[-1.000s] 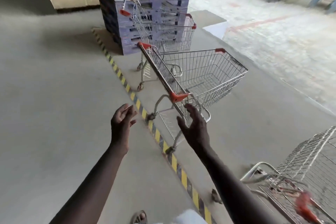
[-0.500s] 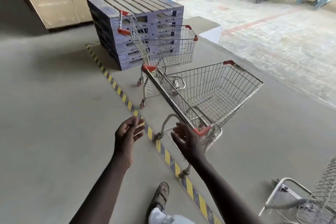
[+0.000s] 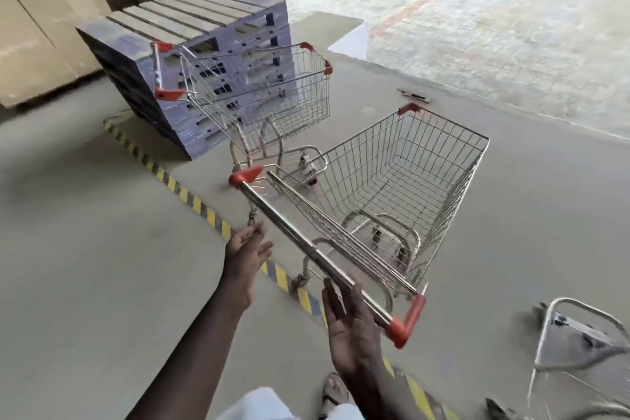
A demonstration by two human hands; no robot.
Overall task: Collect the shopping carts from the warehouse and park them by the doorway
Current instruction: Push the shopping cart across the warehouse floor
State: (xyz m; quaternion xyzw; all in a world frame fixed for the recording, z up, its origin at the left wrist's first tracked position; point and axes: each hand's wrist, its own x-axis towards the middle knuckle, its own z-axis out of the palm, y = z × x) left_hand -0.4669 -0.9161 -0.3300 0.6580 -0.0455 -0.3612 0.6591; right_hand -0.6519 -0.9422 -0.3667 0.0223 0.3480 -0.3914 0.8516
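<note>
A wire shopping cart (image 3: pixel 402 181) with a chrome handle bar (image 3: pixel 306 242) and orange end caps stands just in front of me, angled to the right. My right hand (image 3: pixel 351 324) is spread open under the bar's near end, fingers touching it. My left hand (image 3: pixel 245 256) hovers open a little left of the bar, not touching it. A second cart (image 3: pixel 259 92) is parked farther off against a pallet stack. Part of a third cart (image 3: pixel 576 341) shows at the lower right edge.
A stack of blue-grey pallets (image 3: pixel 191 44) stands behind the far cart. A yellow-and-black floor stripe (image 3: pixel 201 208) runs diagonally under the near cart. The open doorway and paved yard (image 3: pixel 477 10) lie beyond. Beige panels (image 3: pixel 37 27) lean at the left. My sandalled foot (image 3: pixel 335 392) is below.
I have stepped closer, so the near cart fills more of the view. My right hand went from beside the bar's end cap to under the bar. The third cart slid lower right.
</note>
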